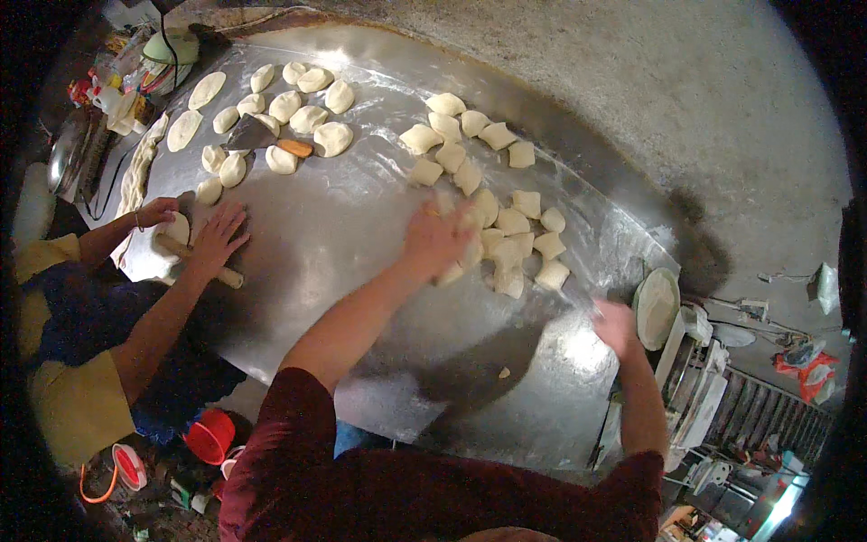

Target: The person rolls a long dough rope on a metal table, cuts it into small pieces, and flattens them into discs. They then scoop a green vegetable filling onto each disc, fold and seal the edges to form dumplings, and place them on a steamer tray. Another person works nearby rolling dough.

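My left hand [439, 237] reaches over the near left side of a cluster of cut dough pieces [512, 222] on a metal worktable [318, 237]. Motion blurs its fingers, and the dough beneath them is partly hidden. To the right, my right hand [615, 328] is curled and also blurred, just above the floured tabletop. A thin streak runs from its fingers towards the dough; whether it is a held tool, I cannot tell. Farther back lie more pillow-shaped dough pieces [450, 157]. A small dough scrap [504, 372] rests nearer my body.
At left, a co-worker's hands [218, 236] work a rolling pin [230, 276] over dough. Beyond are rounded dough pieces [309, 119], a dark scraper with a wooden handle [295, 148] and a long dough strip [141, 162]. An oval floury tray [657, 308] stands at the right edge.
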Available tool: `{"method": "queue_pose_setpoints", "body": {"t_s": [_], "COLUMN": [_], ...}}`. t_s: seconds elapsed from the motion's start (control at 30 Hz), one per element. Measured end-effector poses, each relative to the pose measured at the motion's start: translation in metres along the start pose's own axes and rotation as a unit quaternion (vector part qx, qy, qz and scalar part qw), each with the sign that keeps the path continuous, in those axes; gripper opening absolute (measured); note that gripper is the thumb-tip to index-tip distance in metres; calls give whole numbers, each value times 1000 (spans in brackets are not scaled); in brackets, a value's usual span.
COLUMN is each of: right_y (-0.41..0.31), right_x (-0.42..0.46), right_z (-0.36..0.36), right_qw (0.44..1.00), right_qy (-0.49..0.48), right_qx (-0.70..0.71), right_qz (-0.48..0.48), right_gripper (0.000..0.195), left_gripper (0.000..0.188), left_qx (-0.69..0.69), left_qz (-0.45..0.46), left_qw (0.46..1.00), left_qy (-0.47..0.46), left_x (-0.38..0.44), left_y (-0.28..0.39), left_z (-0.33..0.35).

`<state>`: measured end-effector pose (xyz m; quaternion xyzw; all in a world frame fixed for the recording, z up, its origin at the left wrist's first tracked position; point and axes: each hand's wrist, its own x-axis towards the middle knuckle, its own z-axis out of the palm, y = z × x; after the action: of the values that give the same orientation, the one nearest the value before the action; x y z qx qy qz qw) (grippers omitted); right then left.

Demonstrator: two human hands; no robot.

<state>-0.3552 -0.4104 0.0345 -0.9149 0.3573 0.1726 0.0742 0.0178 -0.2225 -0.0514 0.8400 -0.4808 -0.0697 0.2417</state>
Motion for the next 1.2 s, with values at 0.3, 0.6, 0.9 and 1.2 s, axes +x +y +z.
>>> {"method": "queue_pose_setpoints", "body": {"t_s": [0.3,0.6,0.9,1.2], "right_y": [-71,-33,-236,-142], "right_x": [67,100,159,186], "right_z": [-26,20,-5,15], "right_qw": [966,973,955,947], "right_qy": [212,169,126,228], "right_qx": [147,126,53,227], "right_qz": [15,91,-265,-17], "right_gripper": [34,53,62,68], "left_gripper": [39,54,51,56], "left_qx": [0,98,243,29], "left_qz": [21,162,-20,330], "left_qw": [998,980,968,930], "left_qy": [65,59,62,-156], "left_x": [-7,65,149,-7], "left_y": [-72,17,-108,19], "left_z": [-61,-2,-60,-27]}}
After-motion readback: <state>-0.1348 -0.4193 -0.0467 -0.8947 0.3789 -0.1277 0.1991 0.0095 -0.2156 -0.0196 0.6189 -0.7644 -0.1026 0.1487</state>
